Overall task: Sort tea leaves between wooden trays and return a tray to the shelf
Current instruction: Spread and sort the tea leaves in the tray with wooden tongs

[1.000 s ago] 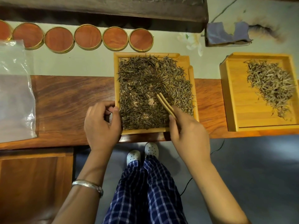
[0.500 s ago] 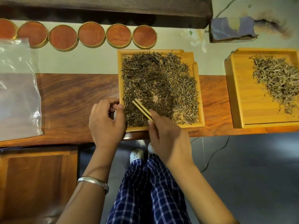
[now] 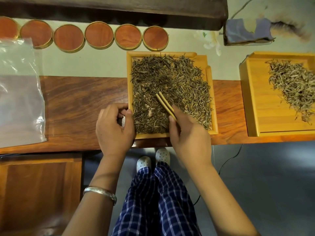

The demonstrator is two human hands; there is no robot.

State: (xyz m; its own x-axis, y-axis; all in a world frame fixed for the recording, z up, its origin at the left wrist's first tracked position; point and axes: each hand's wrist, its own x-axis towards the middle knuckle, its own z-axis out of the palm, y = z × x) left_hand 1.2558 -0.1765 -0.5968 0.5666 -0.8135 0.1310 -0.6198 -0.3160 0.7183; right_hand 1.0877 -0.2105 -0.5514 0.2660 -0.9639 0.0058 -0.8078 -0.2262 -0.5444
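Six round wood-topped lids [image 3: 99,36] line the top of the frame; a clear plastic bag [image 3: 18,92] lies at left, a bluish cloth [image 3: 245,31] upper right, a black cable [image 3: 230,160] lower right

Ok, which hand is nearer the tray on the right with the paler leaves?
Right. The right hand, holding bamboo tweezers over the middle tray, is closer to the pale-leaf tray. The left hand rests at the middle tray's far left edge.

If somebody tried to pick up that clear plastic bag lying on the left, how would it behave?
The plastic bag would probably be floppy: it lies flat and wrinkled on the wooden table. It looks thin and see-through, so likely very light. Its glossy creases suggest a slippery surface that may slide under the fingers.
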